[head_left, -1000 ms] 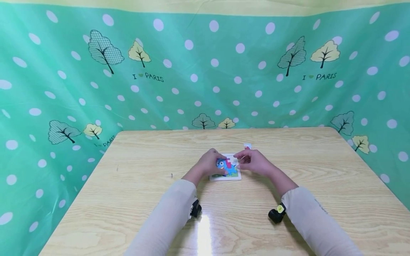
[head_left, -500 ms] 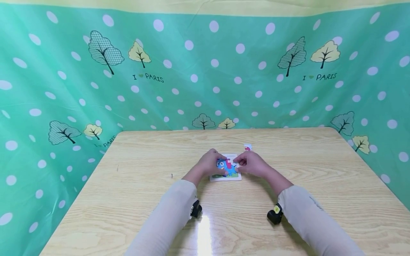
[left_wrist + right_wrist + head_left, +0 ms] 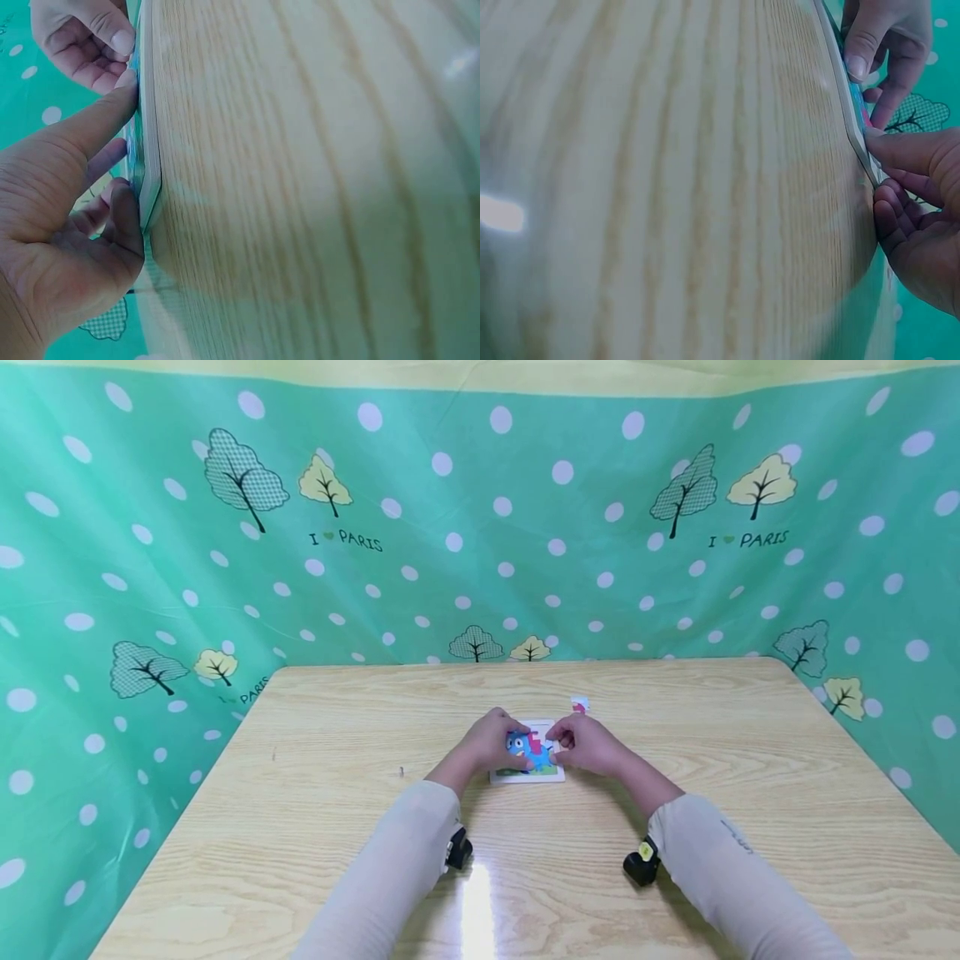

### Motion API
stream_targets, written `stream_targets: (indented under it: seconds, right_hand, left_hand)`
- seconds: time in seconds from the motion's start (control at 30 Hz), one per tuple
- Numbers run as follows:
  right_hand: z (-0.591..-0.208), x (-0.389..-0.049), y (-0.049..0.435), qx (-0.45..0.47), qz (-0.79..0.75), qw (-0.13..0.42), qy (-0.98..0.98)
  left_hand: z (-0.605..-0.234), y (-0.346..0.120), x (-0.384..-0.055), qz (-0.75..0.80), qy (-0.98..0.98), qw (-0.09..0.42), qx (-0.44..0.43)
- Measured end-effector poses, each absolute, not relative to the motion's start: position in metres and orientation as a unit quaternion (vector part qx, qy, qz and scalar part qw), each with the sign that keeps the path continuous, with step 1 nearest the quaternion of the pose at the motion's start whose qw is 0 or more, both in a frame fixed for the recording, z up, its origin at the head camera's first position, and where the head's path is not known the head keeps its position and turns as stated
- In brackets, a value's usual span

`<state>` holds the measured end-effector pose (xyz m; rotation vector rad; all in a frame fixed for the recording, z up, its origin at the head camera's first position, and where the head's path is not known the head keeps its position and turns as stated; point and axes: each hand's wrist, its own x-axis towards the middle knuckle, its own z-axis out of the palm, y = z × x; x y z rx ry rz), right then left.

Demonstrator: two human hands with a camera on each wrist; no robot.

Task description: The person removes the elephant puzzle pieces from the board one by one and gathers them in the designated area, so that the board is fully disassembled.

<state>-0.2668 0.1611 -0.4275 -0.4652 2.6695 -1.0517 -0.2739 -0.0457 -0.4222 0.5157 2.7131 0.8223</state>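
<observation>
A small jigsaw puzzle (image 3: 527, 779) with a blue cartoon animal in a white frame lies on the table. My left hand (image 3: 491, 742) holds its left side, with thumb and a finger spread over the picture; in the left wrist view the other fingers curl beside the board's edge (image 3: 152, 150). At the puzzle's right side, my right hand (image 3: 591, 745) has thumb and forefinger on a pale puzzle piece, mostly hidden by the fingers. Whether that piece lies fully flat cannot be seen. Just behind the right hand rests a loose pink-and-white puzzle piece (image 3: 581, 704).
The light wood table (image 3: 337, 860) reaches back to a green dotted curtain (image 3: 420, 535). A tiny dark speck (image 3: 402, 772) lies left of the puzzle. Black wrist cameras (image 3: 459, 848) hang under both sleeves.
My right hand has moved slightly left and down, its thumb and forefinger now on the puzzle's right side. The left hand has stayed in place.
</observation>
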Motion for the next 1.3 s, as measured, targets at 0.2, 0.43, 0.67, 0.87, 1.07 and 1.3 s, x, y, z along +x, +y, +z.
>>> stream_targets:
  seconds: [0.2, 0.43, 0.67, 0.87, 1.07, 1.3]
  right_hand:
    - [-0.4275, -0.2659, 0.1602, -0.168, -0.37, 0.109, 0.907]
    - [-0.4284, -0.2659, 0.16, -0.166, -0.376, 0.109, 0.905]
    - [-0.4278, -0.2655, 0.1592, -0.155, -0.39, 0.116, 0.9]
    - [-0.4264, -0.2641, 0.1581, -0.15, -0.397, 0.119, 0.898]
    - [-0.4272, -0.2652, 0.1586, -0.149, -0.399, 0.119, 0.897]
    - [-0.4276, -0.2646, 0.1586, -0.15, -0.402, 0.119, 0.896]
  left_hand:
    - [-0.4239, -0.0464, -0.2753, 0.282, 0.934, 0.128, 0.179]
    - [-0.4233, -0.0465, -0.2755, 0.284, 0.932, 0.129, 0.183]
    - [-0.4233, -0.0459, -0.2751, 0.285, 0.932, 0.131, 0.18]
    - [-0.4236, -0.0465, -0.2755, 0.282, 0.933, 0.132, 0.182]
    - [-0.4208, -0.0478, -0.2739, 0.282, 0.932, 0.138, 0.184]
    - [-0.421, -0.0467, -0.2735, 0.274, 0.936, 0.141, 0.173]
